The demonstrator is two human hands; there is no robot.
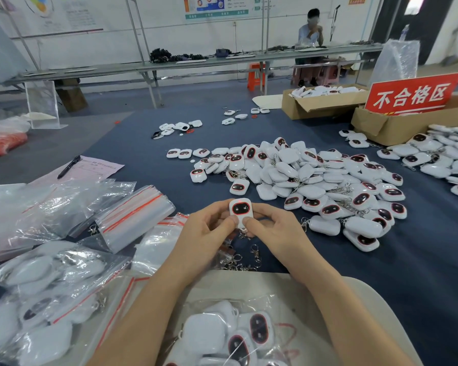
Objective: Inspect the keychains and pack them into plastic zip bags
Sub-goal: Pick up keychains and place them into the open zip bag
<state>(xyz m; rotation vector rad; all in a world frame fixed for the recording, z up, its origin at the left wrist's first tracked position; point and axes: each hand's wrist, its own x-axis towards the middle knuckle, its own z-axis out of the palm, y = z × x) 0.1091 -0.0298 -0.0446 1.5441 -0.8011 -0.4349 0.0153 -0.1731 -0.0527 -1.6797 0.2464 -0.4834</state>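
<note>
Both hands (209,228) (271,228) pinch a smooth, rounded white plastic keychain (240,211).

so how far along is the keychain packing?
Done: filled zip bags lie at near left, and another full bag sits nearest the camera. In hand: left hand and right hand hold one keychain, thumbs on its face. Left: the big loose pile beyond, with a stack of empty bags waiting.

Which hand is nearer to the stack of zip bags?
Left. The left hand sits just right of the stack of zip bags; the right hand is farther right, past the keychain.
</note>
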